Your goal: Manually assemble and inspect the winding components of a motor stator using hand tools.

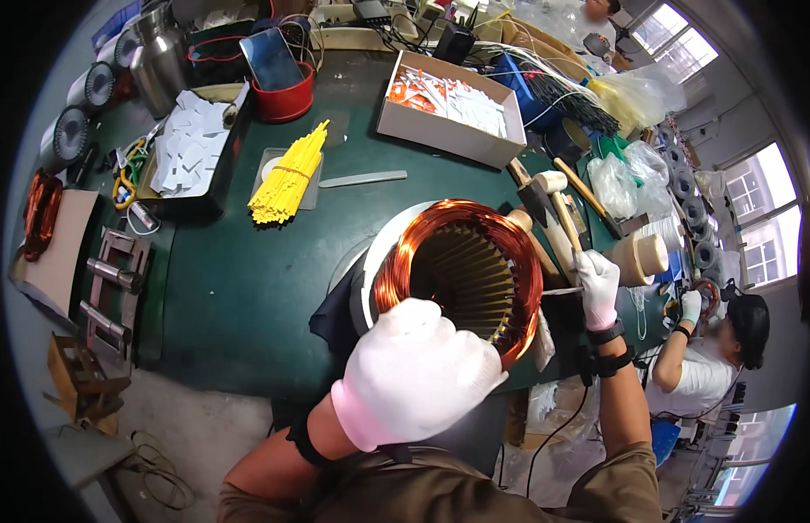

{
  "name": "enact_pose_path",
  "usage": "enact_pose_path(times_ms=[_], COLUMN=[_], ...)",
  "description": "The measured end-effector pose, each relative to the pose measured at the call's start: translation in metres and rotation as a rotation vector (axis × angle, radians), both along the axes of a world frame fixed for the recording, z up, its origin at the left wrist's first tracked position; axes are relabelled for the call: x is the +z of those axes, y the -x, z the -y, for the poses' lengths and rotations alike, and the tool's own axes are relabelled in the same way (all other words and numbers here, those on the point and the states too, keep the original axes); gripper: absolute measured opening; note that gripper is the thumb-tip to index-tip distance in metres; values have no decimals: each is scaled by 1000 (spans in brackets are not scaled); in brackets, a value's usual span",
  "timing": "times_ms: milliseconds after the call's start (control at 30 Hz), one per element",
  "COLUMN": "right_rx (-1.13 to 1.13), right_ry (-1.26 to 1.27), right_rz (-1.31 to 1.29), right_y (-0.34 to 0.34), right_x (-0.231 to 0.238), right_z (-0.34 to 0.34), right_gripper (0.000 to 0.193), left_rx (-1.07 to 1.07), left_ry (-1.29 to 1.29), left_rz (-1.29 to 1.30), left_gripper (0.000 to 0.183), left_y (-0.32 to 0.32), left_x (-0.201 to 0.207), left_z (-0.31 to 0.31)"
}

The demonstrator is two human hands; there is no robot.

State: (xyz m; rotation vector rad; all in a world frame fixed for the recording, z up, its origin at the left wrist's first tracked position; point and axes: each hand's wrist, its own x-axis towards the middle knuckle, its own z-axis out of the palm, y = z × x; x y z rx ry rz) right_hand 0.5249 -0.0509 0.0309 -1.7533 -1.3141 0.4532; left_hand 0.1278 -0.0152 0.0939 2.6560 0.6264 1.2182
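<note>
A motor stator [383, 253] stands upright on the green table in front of me. A thick ring of copper winding [457, 213] rises from its top, and yellowish slot strips line the bore. My left hand [422, 370], in a white glove, is closed over the near side of the winding; its fingertips and anything in them are hidden. To the right of the stator, my gloved right hand [599, 286] is wrapped round the wooden handle of a white-headed mallet [553, 181]. The mallet lies among other hammers.
Yellow strips [289, 179] in a bundle and a flat grey blade [363, 179] lie beyond the stator. Boxes of white slips [194, 144] and orange-white pieces [453, 118] stand behind. A metal frame [117, 283] is left; a co-worker [705, 349] sits right.
</note>
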Motion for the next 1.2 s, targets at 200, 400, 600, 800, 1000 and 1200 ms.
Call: enact_pose_path(times_ms=[200,400,600,800,1000,1200], right_rx=[-59,-36,-64,-28,178,12], right_ry=[-16,-73,-87,-115,85,277], right_rz=[35,17,97,280,371,229], right_y=[9,26,35,57,59,28], right_x=[-2,-1,10,29,76,59], right_z=[37,46,77,109,156,178], right_gripper=[30,30,35,29,19,19], left_rx=[-88,-105,-113,116,63,133], left_ry=[19,-8,-53,-271,-348,-171], left_rz=[63,193,-61,-224,-103,75], left_gripper=[26,28,42,29,30,39], left_y=[4,5,-6,-45,-29,42], left_x=[9,6,34,25,29,23], left_z=[-9,-12,13,43,52,85])
